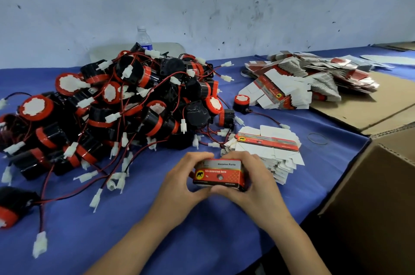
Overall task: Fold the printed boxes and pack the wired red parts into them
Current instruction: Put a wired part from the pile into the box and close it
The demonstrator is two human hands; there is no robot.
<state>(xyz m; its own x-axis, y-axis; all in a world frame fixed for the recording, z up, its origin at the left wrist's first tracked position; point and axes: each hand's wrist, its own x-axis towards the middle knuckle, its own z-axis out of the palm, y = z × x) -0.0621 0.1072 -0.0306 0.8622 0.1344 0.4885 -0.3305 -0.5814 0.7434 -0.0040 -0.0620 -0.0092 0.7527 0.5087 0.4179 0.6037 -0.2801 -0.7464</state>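
A folded red printed box [219, 174] sits low over the blue table, held from both sides. My left hand [183, 181] grips its left end with fingers over the top and thumb underneath. My right hand [254, 179] grips its right end the same way. Just behind the box lies a stack of flat printed boxes [267, 146]. A big heap of wired red-and-black parts [125, 104] with white connectors fills the left half of the table. One single part [241, 104] stands apart near the far flat boxes.
A larger spread of flat boxes [314, 77] lies at the back right on brown cardboard [381, 104]. An open cardboard carton [381, 185] stands at the right edge. A water bottle [143, 37] stands behind the heap. A rubber band [317, 138] lies near the carton.
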